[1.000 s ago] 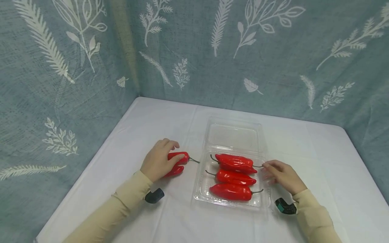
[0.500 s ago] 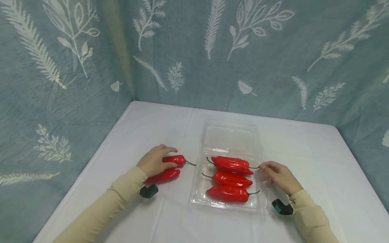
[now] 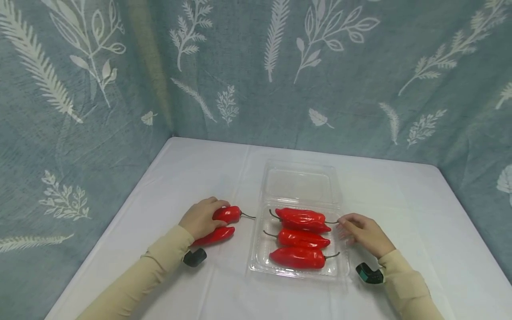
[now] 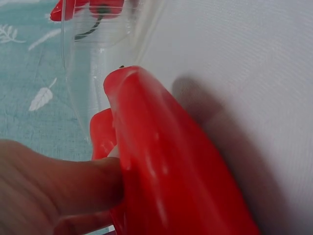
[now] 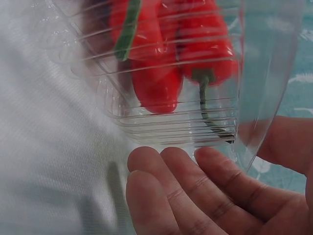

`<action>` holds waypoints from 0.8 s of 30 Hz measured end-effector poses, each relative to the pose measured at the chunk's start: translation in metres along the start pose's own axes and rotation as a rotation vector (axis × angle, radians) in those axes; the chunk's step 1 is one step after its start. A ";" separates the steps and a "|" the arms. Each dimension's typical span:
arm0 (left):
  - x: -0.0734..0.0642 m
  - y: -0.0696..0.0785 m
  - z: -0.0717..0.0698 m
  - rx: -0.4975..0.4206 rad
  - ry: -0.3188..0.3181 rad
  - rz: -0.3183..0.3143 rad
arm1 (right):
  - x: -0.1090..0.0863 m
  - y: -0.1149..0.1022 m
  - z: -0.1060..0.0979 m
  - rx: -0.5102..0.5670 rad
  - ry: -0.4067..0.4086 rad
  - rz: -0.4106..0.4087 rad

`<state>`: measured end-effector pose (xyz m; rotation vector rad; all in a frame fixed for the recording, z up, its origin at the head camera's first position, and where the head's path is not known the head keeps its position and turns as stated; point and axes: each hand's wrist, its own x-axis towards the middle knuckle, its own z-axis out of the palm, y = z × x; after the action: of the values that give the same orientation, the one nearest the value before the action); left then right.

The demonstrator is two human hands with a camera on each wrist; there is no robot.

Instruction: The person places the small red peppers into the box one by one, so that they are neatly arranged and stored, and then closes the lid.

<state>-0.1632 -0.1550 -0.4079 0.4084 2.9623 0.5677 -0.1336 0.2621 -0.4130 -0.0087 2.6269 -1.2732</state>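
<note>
My left hand (image 3: 202, 218) grips a red pepper (image 3: 229, 214) lying on the table, its thumb on the near side and fingers over the far side. A second red pepper (image 3: 216, 236) lies just in front, partly under the hand; it fills much of the left wrist view. To the right stands an open clear plastic clamshell container (image 3: 260, 262) with several red peppers (image 3: 302, 258) lying crosswise in its base. My right hand (image 3: 368, 231) holds the container's right side, with fingertips against the outer wall and thumb (image 5: 286, 144) at the rim, seen through the plastic.
The container's lid (image 3: 300, 182) lies folded back on the white tablecloth (image 3: 224, 178), towards the rear. A blue-green curtain (image 3: 240, 102) with white leaf prints hangs behind and to the left of the table.
My left hand first shifted off the nearer pepper, showing more of it, then closed round the farther one. The right hand stays at the container's side. The head view has shifted slightly.
</note>
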 end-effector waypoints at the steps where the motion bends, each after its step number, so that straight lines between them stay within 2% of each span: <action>1: 0.000 0.000 0.000 0.003 0.002 0.002 | 0.000 0.000 0.000 0.001 0.001 0.003; 10: 0.000 0.000 0.002 0.027 0.007 0.007 | 0.001 -0.002 0.002 -0.011 0.004 0.007; 18: 0.002 0.000 0.006 0.013 0.047 0.035 | 0.000 0.000 0.001 -0.025 0.012 0.010; 24: -0.001 -0.001 0.002 -0.010 0.082 0.046 | 0.000 0.001 0.001 -0.014 0.016 0.002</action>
<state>-0.1623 -0.1554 -0.4097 0.4637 3.0340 0.6189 -0.1335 0.2618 -0.4140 0.0013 2.6485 -1.2602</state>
